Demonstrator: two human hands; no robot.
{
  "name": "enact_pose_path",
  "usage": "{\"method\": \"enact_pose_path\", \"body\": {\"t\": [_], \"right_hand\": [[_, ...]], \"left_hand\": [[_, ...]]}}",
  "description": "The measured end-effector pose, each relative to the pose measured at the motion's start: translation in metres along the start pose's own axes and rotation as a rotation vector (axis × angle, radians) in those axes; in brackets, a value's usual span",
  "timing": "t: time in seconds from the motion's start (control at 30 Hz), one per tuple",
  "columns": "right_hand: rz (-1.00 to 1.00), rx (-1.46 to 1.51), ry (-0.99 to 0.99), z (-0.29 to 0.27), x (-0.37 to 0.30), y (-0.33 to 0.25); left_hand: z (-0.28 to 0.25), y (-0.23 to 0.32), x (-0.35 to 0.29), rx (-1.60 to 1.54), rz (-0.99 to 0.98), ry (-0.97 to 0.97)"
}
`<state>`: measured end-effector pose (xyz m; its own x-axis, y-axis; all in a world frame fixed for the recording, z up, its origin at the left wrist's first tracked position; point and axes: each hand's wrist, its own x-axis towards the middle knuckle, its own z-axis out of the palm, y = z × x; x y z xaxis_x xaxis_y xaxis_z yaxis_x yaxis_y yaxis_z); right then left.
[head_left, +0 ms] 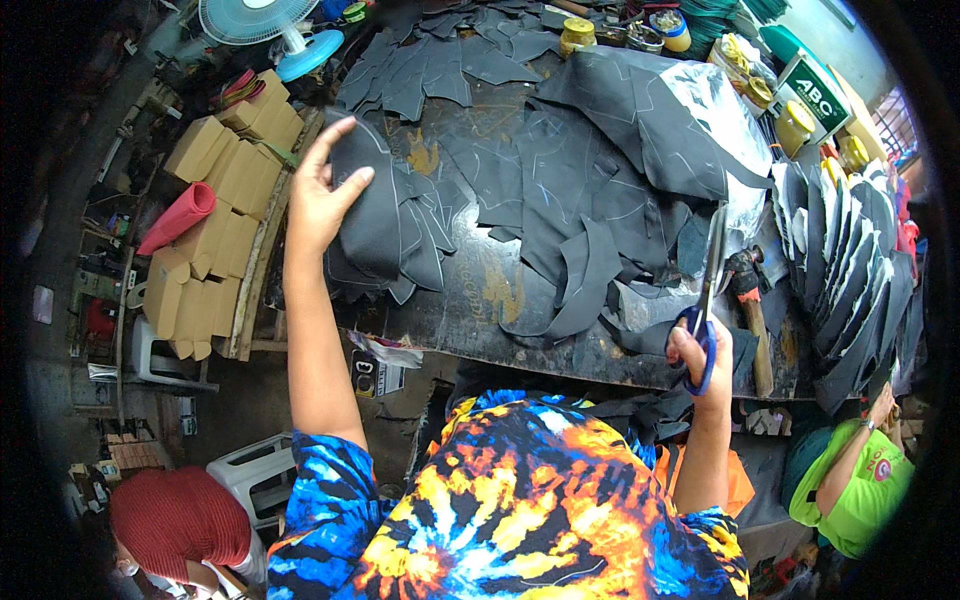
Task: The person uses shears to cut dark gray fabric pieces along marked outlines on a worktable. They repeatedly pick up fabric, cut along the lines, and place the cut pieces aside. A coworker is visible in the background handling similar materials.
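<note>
My right hand [698, 355] grips scissors [705, 340] by their blue handles at the right front of the table. Their blades point away from me and look nearly closed. At the table's left, my left hand [322, 195] has its thumb and index finger spread apart. The thumb lies over the edge of a pile of cut black sheet pieces [370, 220] with pale outlines. Whether the hand presses on the top piece I cannot tell. Black offcuts [585, 270] and strips lie across the middle, between my hands.
A large black sheet [640, 115] covers the far right. A hammer [750, 300] lies right of the scissors, beside stacked black-and-white pieces [840, 260]. More cut pieces [430, 70] lie at the back. Cardboard boxes [215, 240] stand left. Two other people [855, 475] are nearby.
</note>
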<state>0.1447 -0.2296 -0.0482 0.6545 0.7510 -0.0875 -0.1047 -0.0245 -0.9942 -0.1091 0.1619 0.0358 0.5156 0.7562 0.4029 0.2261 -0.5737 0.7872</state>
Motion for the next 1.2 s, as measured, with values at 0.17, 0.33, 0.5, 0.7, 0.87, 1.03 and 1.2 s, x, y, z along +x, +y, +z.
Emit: {"method": "enact_pose_path", "body": {"t": [0.17,0.33,0.5,0.7,0.87,1.03,1.2], "right_hand": [[-0.064,-0.069,0.135,-0.016,0.002,0.008],[-0.079,-0.086,0.159,-0.012,0.012,0.02],[-0.083,-0.071,0.159,-0.012,0.005,0.019],[-0.131,-0.048,0.165,-0.018,-0.003,-0.009],[-0.148,0.003,0.067,-0.009,-0.002,-0.023],[-0.037,0.006,-0.015,0.023,0.003,-0.019],[0.088,0.019,-0.123,0.052,0.009,-0.021]], "left_hand": [[0.039,-0.016,-0.013,0.383,0.313,0.187],[0.163,0.019,-0.084,0.135,0.231,-0.476],[0.213,0.074,-0.147,-0.16,0.305,-0.818],[0.207,0.08,-0.099,-0.51,0.372,-0.893],[0.19,0.025,-0.016,0.162,0.232,-0.186],[0.189,-0.025,0.005,0.396,-0.094,-0.282],[0.199,-0.034,-0.004,0.185,-0.076,-0.257]]}}
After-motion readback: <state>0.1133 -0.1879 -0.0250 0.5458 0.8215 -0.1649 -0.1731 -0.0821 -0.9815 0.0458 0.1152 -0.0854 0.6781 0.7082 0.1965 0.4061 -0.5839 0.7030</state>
